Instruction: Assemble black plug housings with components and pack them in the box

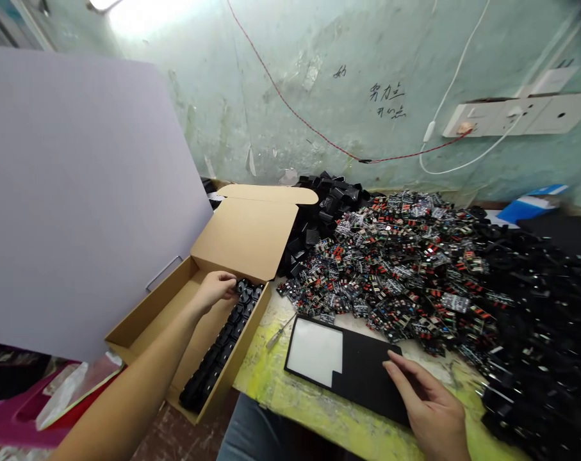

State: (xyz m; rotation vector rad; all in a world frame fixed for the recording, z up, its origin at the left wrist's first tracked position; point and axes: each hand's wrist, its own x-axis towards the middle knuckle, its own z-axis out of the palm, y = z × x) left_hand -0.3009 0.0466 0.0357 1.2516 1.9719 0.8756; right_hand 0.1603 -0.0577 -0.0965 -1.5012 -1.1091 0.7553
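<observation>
My left hand [216,289] reaches into an open cardboard box [259,317]. Its fingers are closed at the far end of a packed row of small black plastic parts [223,342], with the fingertips on one part there. On the yellow-stained table lies a flat black panel [362,365] with a white rectangular area at its left. Over the panel's right end is my right hand [427,403], thumb and forefinger brought close together. Whatever they pinch, if anything, is too small or hidden to make out. A thin screwdriver [279,331] rests left of the panel.
A large heap of small circuit boards [405,262] covers the table behind the panel. Black casings [328,198] are piled behind it, and more black parts [549,333] at right. A pale board [88,192] stands at left. Cords hang from the wall socket strip [521,115].
</observation>
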